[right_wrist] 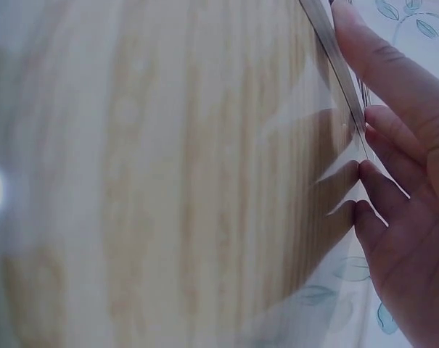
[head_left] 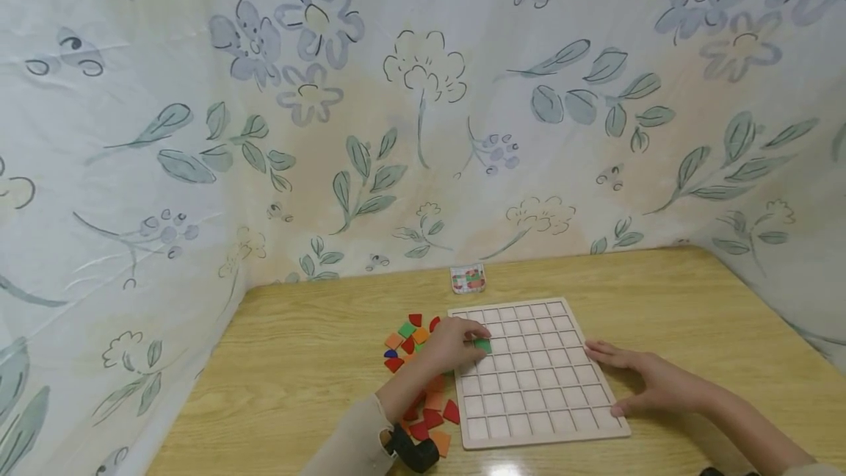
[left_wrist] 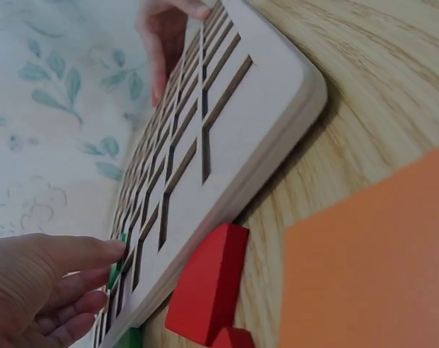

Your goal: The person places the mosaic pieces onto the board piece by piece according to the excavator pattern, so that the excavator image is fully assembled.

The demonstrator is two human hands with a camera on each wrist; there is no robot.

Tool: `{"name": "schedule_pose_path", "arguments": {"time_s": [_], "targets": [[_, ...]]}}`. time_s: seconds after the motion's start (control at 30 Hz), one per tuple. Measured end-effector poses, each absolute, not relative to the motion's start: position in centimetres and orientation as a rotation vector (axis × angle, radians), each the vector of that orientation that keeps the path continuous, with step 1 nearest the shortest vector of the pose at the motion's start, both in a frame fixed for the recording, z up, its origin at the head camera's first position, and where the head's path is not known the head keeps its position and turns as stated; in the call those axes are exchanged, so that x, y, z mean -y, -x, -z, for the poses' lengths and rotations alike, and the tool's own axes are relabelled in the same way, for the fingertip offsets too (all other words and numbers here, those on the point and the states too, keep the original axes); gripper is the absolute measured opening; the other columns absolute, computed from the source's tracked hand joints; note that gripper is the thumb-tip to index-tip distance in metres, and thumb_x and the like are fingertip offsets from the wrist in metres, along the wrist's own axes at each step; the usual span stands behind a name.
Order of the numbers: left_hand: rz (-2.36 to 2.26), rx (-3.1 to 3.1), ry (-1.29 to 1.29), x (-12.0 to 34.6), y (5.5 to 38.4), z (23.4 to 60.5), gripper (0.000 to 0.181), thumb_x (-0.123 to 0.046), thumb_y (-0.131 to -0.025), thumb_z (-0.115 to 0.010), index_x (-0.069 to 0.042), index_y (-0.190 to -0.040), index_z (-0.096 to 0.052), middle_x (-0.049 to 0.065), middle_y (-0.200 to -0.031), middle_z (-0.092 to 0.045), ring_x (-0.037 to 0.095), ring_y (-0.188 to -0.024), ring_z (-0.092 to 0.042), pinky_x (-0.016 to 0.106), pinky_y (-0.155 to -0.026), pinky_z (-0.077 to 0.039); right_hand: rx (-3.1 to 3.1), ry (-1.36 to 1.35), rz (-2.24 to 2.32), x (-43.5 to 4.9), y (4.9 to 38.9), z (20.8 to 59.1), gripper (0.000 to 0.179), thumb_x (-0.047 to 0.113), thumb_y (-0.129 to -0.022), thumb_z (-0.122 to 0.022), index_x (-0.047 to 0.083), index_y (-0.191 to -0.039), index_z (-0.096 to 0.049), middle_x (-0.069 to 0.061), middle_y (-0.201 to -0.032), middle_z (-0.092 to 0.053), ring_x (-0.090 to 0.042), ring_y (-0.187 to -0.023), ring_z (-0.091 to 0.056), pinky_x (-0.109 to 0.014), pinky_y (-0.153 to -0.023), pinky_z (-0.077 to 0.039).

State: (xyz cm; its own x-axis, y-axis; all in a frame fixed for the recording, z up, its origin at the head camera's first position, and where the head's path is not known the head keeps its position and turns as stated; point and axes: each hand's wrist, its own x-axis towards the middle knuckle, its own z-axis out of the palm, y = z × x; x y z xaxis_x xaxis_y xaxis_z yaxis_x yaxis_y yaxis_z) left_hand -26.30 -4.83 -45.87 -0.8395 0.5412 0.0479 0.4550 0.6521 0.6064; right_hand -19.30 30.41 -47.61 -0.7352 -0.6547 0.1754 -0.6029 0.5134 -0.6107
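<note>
A pale wooden grid board [head_left: 515, 380] lies flat on the table. My left hand [head_left: 452, 344] reaches over its left edge and pinches a green tile [head_left: 484, 345] between thumb and fingertips, at a cell near the far left corner. In the left wrist view, the left hand [left_wrist: 45, 290] has a fingertip against that green tile [left_wrist: 117, 262]. My right hand [head_left: 664, 380] rests along the board's right edge with its fingers extended and thumb spread. In the right wrist view, the right hand's [right_wrist: 415, 181] fingertips touch the edge of the board [right_wrist: 334, 54].
Left of the board lies a loose pile of red, orange, green and blue pieces, including a red piece [head_left: 452, 411] and an orange tile [left_wrist: 371, 254]. A small patterned card [head_left: 468, 279] sits behind the board. Floral cloth [head_left: 423, 109] hangs around the wooden table [head_left: 284, 380].
</note>
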Motion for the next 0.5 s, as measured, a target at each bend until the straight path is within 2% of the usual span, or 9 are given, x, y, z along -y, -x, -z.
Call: {"name": "schedule_pose_path", "arguments": {"time_s": [0.23,0.37,0.5], "targets": [[-1.101,-2.689,-0.854,6.1,26.3,46.1,0.026,-0.022,-0.078,-0.074,-0.014,-0.103,-0.071,-0.002,-0.097,-0.068,0.011,-0.084,-0.059,0.019,-0.069,-0.046,-2.665,1.118,1.025,-30.4,19.5,47.7,0.079,0.038,-0.074,-0.072,0.004,-0.138,-0.041,-0.015,-0.146,-0.031,0.018,-0.127,-0.011,0.003,-0.094,-0.008],[-1.219,-2.643,-0.849,8.3,26.3,46.1,0.028,-0.022,-0.081,-0.072,-0.011,-0.106,-0.069,0.003,-0.099,-0.068,0.018,-0.086,-0.059,0.022,-0.069,-0.047,-2.667,1.148,1.034,-30.4,19.5,47.7,0.078,0.036,-0.074,-0.073,0.002,-0.137,-0.041,-0.013,-0.146,-0.031,0.018,-0.128,-0.011,0.003,-0.095,-0.009],[-1.31,-2.665,-0.762,11.3,26.4,46.5,0.027,-0.021,-0.081,-0.071,-0.01,-0.107,-0.069,0.004,-0.1,-0.068,0.02,-0.087,-0.059,0.024,-0.071,-0.048,-2.667,1.144,1.038,-30.4,19.4,47.7,0.078,0.036,-0.074,-0.073,0.002,-0.137,-0.041,-0.01,-0.147,-0.03,0.018,-0.127,-0.012,0.003,-0.094,-0.009]]}}
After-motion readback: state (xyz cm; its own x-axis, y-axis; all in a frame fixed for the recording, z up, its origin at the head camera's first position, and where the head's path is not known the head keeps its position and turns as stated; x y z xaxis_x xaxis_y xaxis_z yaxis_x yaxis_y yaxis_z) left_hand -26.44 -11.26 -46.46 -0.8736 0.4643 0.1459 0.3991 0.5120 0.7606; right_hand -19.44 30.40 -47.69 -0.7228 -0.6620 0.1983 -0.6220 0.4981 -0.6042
